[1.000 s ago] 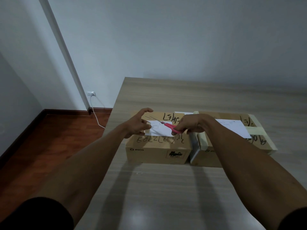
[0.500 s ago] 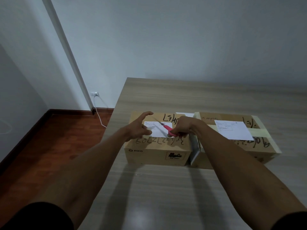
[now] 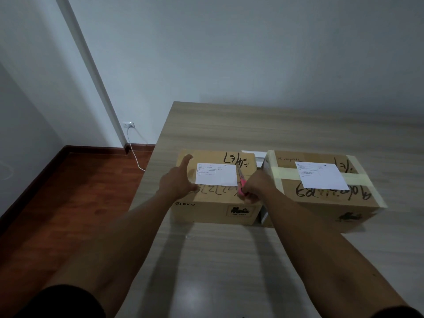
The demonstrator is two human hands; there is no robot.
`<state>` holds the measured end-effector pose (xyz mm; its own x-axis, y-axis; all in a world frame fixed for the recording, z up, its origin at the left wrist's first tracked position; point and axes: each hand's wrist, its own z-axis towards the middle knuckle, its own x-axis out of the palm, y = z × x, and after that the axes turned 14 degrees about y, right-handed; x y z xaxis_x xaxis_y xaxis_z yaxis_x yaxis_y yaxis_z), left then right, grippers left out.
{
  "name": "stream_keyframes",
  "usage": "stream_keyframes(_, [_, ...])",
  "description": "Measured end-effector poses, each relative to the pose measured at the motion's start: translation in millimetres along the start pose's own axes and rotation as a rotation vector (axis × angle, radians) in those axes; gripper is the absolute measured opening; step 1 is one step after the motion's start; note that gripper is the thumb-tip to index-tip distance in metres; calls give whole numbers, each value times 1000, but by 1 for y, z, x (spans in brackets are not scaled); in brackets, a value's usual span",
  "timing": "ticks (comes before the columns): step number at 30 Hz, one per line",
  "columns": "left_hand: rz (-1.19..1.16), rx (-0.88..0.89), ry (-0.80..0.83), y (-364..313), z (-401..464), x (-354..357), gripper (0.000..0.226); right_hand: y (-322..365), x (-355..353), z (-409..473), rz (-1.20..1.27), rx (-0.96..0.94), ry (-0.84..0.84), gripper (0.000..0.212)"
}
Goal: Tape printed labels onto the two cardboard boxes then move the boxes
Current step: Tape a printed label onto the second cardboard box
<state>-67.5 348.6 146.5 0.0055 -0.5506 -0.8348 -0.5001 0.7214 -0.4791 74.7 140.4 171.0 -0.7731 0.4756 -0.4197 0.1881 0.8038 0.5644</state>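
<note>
Your left hand [image 3: 178,182] is resting open, fingers spread, on top of the left box [image 3: 215,198] just beside the label [image 3: 216,174], probably pinning the tape end flat while you're cutting. Your right hand [image 3: 254,187] is gripping the pink scissors [image 3: 241,182] at the label's other edge, blades pointing away from you, wrist low over the box's near corner. The right box [image 3: 321,193], just beyond your right hand, is already carrying its label under pale tape, and both boxes are sitting unmoved on the surface [image 3: 229,260].
</note>
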Motion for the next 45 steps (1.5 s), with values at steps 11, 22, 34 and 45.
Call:
stream_keyframes(11, [-67,-13,8,3,5,8,106,7,-3,2,-125,69,22,20])
stream_keyframes(22, [-1140,78,112,-41,1,-22,35,56,10,-11,139,-709,74,46])
stream_keyframes(34, [-1683,59,139,-59,0,-43,27,79,27,-11,398,-793,160,54])
stream_keyframes(45, [-1664,50,178,-56,5,-36,25,81,26,-16,381,-832,81,48])
